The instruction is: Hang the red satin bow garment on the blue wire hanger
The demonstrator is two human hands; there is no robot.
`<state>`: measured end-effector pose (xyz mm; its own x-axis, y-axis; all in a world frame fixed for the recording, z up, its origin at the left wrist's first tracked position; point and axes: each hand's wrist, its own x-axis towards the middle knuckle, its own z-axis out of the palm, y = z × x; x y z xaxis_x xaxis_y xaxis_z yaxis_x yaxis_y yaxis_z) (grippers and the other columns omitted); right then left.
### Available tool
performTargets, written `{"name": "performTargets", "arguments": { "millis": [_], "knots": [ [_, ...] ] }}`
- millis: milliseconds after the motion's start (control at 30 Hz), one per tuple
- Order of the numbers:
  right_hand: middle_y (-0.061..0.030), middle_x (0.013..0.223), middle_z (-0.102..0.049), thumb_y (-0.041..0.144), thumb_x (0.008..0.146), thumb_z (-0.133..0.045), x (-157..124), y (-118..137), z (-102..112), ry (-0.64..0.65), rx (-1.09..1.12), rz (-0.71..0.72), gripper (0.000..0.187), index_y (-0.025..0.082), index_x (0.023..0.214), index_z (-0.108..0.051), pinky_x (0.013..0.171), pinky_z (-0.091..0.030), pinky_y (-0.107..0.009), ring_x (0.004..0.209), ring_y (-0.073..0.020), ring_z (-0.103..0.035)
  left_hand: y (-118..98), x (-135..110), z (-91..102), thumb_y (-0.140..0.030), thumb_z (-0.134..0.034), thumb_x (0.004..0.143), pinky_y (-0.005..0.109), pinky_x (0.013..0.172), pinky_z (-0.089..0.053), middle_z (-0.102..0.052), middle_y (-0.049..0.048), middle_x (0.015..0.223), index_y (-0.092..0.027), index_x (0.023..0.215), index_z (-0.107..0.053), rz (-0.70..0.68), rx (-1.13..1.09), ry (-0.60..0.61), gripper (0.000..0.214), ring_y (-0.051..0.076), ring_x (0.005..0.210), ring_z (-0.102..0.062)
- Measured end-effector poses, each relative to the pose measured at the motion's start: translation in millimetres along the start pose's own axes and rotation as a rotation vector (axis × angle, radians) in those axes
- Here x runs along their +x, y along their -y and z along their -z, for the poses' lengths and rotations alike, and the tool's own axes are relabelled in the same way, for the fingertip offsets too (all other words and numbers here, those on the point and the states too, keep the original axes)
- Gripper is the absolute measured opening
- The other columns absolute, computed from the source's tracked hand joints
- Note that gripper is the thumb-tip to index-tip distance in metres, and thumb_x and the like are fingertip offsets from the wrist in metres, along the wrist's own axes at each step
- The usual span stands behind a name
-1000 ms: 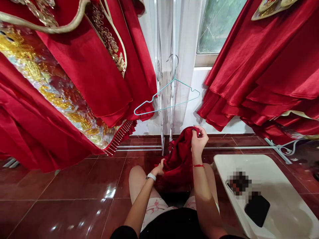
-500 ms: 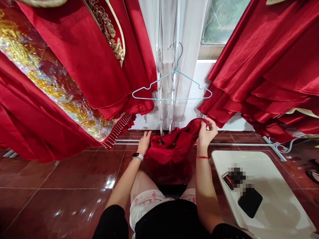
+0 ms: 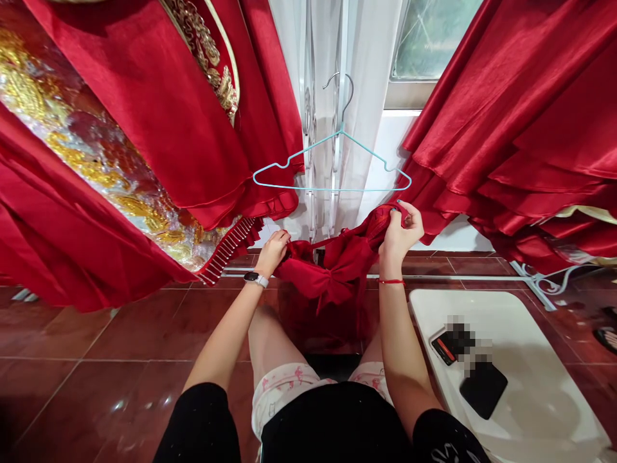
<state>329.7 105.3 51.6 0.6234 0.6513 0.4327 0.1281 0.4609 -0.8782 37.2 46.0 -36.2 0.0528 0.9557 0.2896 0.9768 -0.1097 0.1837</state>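
I sit with a small red satin garment (image 3: 337,273) with a bow stretched out above my knees. My left hand (image 3: 272,251), with a watch on the wrist, is closed on the garment's left edge. My right hand (image 3: 401,233), with a red thread bracelet, pinches its bunched right end, held higher. A light blue wire hanger (image 3: 332,161) hangs empty just above both hands, in front of a white sheer curtain (image 3: 357,96).
Big red satin gowns hang at the left (image 3: 144,128), with gold embroidery, and at the right (image 3: 520,128). A white stool (image 3: 540,399) at my right carries a dark phone (image 3: 482,389) and a small card. The floor is glossy red tile (image 3: 96,386).
My left hand moved from my lap out and up to the garment's left edge. Both hands lifted and spread the garment closer under the hanger.
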Motion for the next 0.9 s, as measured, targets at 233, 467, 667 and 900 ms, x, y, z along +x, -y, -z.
{"name": "performTargets", "arguments": {
  "millis": [233, 467, 667, 900],
  "knots": [
    [-0.0039, 0.093, -0.069, 0.020, 0.075, -0.058, 6, 4, 5, -0.018, 0.017, -0.021, 0.019, 0.017, 0.090, -0.068, 0.094, -0.053, -0.037, 0.091, -0.0179, -0.062, 7, -16, -7.9, -0.005, -0.040, 0.094, 0.037, 0.091, -0.053, -0.067, 0.0150, 0.113, -0.015, 0.107, -0.068, 0.080, 0.006, 0.069, 0.032, 0.026, 0.107, -0.062],
    [-0.0041, 0.092, -0.069, 0.019, 0.074, -0.059, 22, 6, 8, -0.023, -0.016, -0.043, 0.018, 0.017, 0.089, -0.068, 0.092, -0.053, -0.036, 0.092, -0.0181, -0.061, 4, -1, 8.8, -0.005, -0.043, 0.091, 0.036, 0.097, -0.051, -0.069, 0.0147, 0.119, -0.015, 0.124, -0.066, -0.003, -0.041, 0.019, 0.042, 0.026, 0.113, -0.064],
    [-0.0047, 0.094, -0.069, 0.019, 0.076, -0.057, 30, 7, 10, -0.015, -0.072, -0.014, 0.021, 0.017, 0.092, -0.070, 0.090, -0.054, -0.037, 0.092, -0.0191, -0.061, -1, 17, 26.5, -0.010, -0.040, 0.095, 0.034, 0.094, -0.050, -0.069, 0.0137, 0.118, -0.017, 0.120, -0.067, 0.159, -0.209, -0.338, 0.038, 0.024, 0.104, -0.067],
    [-0.0062, 0.098, -0.073, 0.018, 0.076, -0.054, 40, 3, 12, 0.077, -0.034, 0.020, 0.027, 0.015, 0.095, -0.073, 0.094, -0.053, -0.038, 0.094, -0.0200, -0.065, -12, 60, 47.6, -0.025, -0.062, 0.094, 0.022, 0.072, -0.051, -0.057, -0.0042, 0.074, -0.020, 0.090, -0.056, 0.380, -0.908, -0.931, 0.009, 0.011, 0.066, -0.058]
  ]
}}
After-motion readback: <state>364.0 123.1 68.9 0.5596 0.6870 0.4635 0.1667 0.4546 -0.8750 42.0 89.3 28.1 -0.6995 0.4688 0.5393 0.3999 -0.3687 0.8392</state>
